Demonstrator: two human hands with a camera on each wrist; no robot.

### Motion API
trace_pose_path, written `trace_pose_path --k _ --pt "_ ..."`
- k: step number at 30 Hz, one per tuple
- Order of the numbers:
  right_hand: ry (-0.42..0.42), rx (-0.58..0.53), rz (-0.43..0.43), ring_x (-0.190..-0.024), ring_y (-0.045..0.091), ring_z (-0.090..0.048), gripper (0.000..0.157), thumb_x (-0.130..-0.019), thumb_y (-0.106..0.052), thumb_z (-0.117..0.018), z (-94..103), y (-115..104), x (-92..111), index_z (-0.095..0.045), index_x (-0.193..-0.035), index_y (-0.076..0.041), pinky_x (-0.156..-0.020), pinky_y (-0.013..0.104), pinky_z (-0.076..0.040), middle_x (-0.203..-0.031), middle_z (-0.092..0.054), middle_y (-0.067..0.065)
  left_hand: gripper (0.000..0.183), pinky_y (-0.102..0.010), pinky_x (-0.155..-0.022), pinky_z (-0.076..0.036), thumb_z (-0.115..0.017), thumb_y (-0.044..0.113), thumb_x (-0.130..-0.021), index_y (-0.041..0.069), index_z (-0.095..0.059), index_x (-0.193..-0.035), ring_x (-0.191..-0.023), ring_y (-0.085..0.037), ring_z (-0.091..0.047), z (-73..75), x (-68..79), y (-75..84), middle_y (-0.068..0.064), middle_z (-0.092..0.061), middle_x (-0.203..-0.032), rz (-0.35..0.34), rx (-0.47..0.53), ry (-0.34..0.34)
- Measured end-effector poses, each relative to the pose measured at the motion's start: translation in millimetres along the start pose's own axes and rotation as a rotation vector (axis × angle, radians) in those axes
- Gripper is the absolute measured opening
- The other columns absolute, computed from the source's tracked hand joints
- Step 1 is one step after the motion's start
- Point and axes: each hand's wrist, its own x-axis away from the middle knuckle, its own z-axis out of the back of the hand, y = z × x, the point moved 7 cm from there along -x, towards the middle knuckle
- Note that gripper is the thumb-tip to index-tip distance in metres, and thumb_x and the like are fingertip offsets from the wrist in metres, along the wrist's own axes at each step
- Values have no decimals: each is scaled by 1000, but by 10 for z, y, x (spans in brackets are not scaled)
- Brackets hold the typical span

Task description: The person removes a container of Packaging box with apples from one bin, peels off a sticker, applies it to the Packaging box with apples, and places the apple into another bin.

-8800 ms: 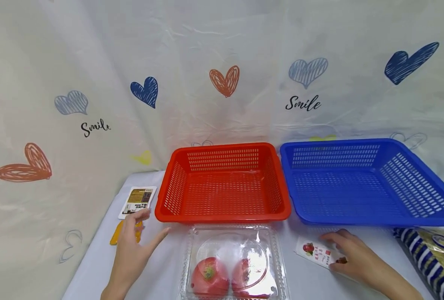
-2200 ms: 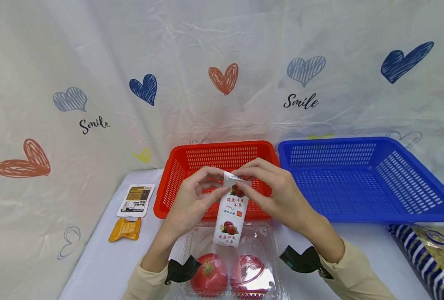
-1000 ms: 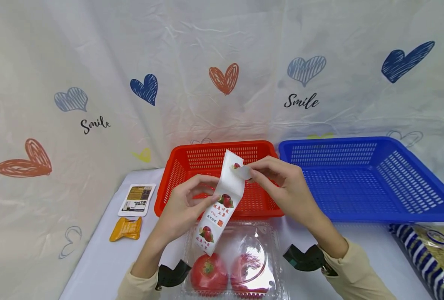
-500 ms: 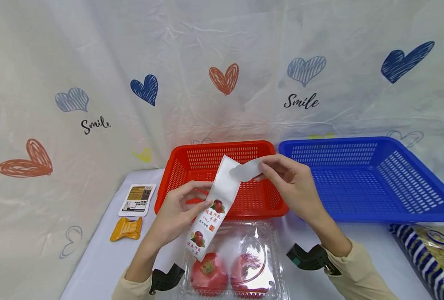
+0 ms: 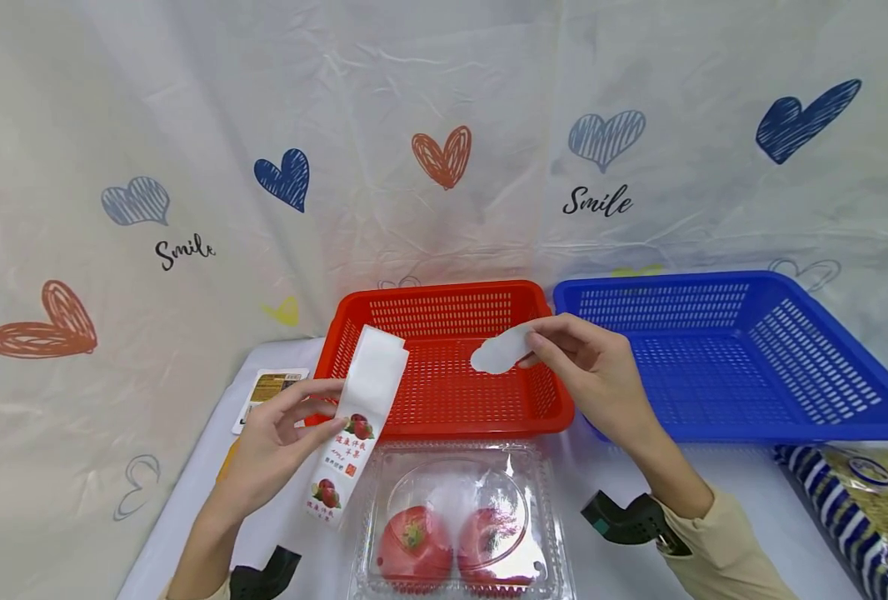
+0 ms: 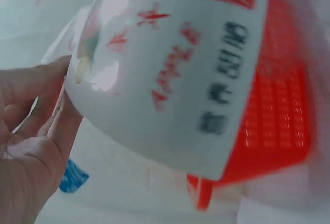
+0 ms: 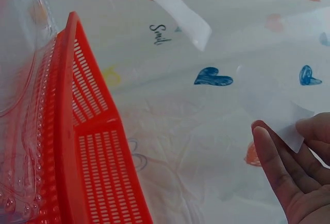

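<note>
My left hand (image 5: 279,446) pinches a strip of apple-printed labels (image 5: 350,446) between thumb and fingers; its upper part is bare white backing. In the left wrist view the strip (image 6: 170,80) curves close before the camera. Over the red basket, my right hand (image 5: 594,375) pinches one peeled sticker (image 5: 501,352) by its end, white underside showing. The right wrist view has the sticker (image 7: 268,103) held between thumb and fingertips, apart from the strip. Below, a clear plastic box (image 5: 462,479) with a shut lid holds two round red fruits (image 5: 416,546).
A red basket (image 5: 444,429) stands behind the box, a blue basket (image 5: 751,433) to its right. At the right edge lies a striped bag of yellowish food (image 5: 864,508). A white packet (image 5: 252,400) and an orange packet (image 5: 226,462) lie left, partly behind my left hand.
My right hand lifted the label strip from the table and peeled a sticker off it. The sticker is now separate, and my left hand has moved left and down with the strip.
</note>
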Motion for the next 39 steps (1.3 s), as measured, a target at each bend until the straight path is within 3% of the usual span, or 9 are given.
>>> trace_pose_path --k 8,13,17,21,26,31,39 --pt "-5 15 -9 -81 14 -74 18 -97 13 -63 23 44 34 -71 -113 9 -83 22 -60 -98 -75 4 59 -27 -73 -62 -73 -12 -90 2 -57 -145 -97 -18 -71 179 330 -275 0 -64 -133 -51 3 -178" --pt "-6 18 -14 -82 14 -74 18 -97 13 -63 19 67 41 -70 -113 9 -82 22 -60 -99 -74 2 59 -28 -74 -63 -71 -17 -89 -5 -54 -145 -98 -16 -72 270 525 -503 0 -63 -134 -49 82 -211" --pt "-6 17 -22 -82 14 -74 18 -97 13 -63 23 79 50 -71 -113 9 -82 22 -60 -99 -74 2 59 -30 -75 -63 -69 -16 -91 -7 -51 -147 -99 -17 -72 291 643 -716 1 -63 -130 35 169 -262" --pt "-6 -26 -20 -83 14 -73 18 -96 14 -63 25 91 62 -71 -112 9 -81 22 -61 -99 -75 3 52 -29 -75 -63 -69 -11 -94 -3 -56 -144 -99 -17 -71 258 728 -919 7 -64 -136 124 193 -312" --pt "-18 -62 -17 -83 14 -73 18 -96 15 -63 8 106 65 -70 -111 10 -80 22 -60 -98 -75 4 51 -30 -77 -63 -69 -9 -94 -6 -56 -144 -98 -19 -72 220 791 -1104 3 -67 -129 175 218 -333" --pt "-25 -49 -23 -83 15 -73 17 -96 14 -63 -6 114 65 -71 -111 9 -80 22 -60 -98 -75 4 54 -30 -80 -62 -71 -1 -96 -6 -53 -146 -99 -20 -72 173 838 -1274 -4 -67 -120 278 190 -365" --pt "-39 17 -44 -83 14 -73 17 -96 14 -64 -19 133 86 -71 -111 9 -79 23 -61 -99 -74 2 50 -25 -84 -60 -72 8 -99 -11 -54 -142 -98 -15 -72 77 854 -1465 -11 -69 -121 367 105 -452"
